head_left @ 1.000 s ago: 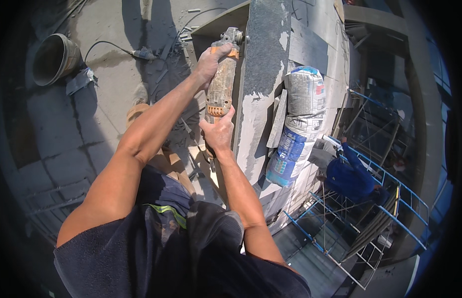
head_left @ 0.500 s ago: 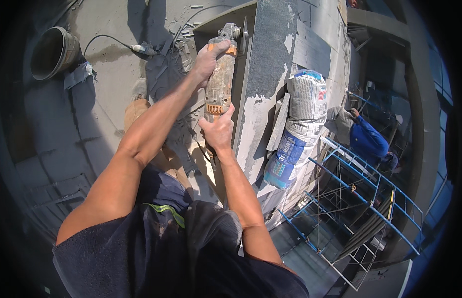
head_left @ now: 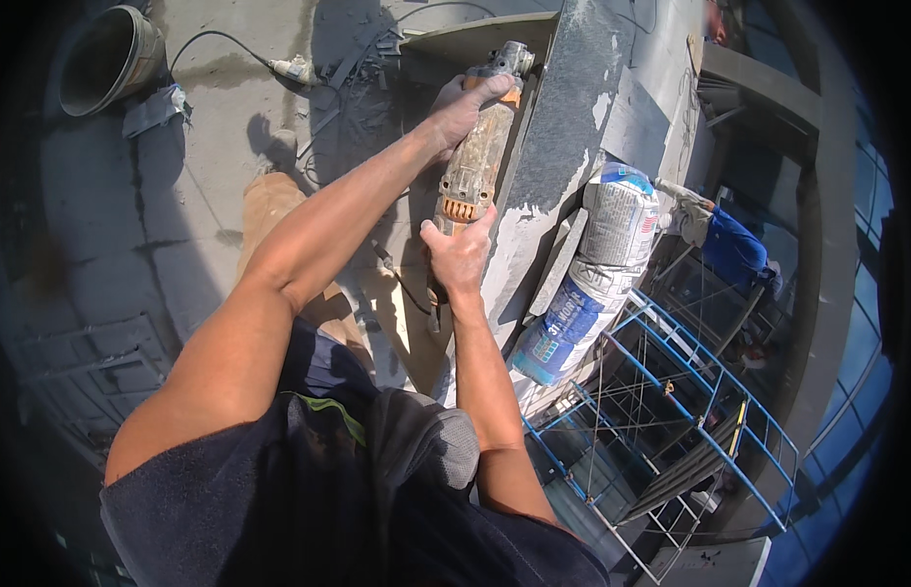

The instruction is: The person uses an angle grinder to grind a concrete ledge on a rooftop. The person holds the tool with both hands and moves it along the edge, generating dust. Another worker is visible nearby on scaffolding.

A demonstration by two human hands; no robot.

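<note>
A dusty angle grinder (head_left: 480, 157) with orange parts lies along the grey stone-faced ledge (head_left: 556, 132), its head at the ledge's inner side; I cannot tell whether the disc touches it. My left hand (head_left: 458, 108) is closed round the upper body, just below the head. My right hand (head_left: 458, 256) grips the lower part near the orange vents, with a dark cord hanging below it.
Two stacked-in-line printed bags (head_left: 612, 230) lie right of the ledge. A bucket (head_left: 133, 64) and corded tool (head_left: 293, 68) are on the floor at upper left, among offcuts. Another person in blue (head_left: 731, 245) works beyond the bags, by blue scaffolding (head_left: 690, 338).
The grinder and both my hands have shifted right and tilted rightward. The person in blue has moved higher in the picture. The bags appear a little lower.
</note>
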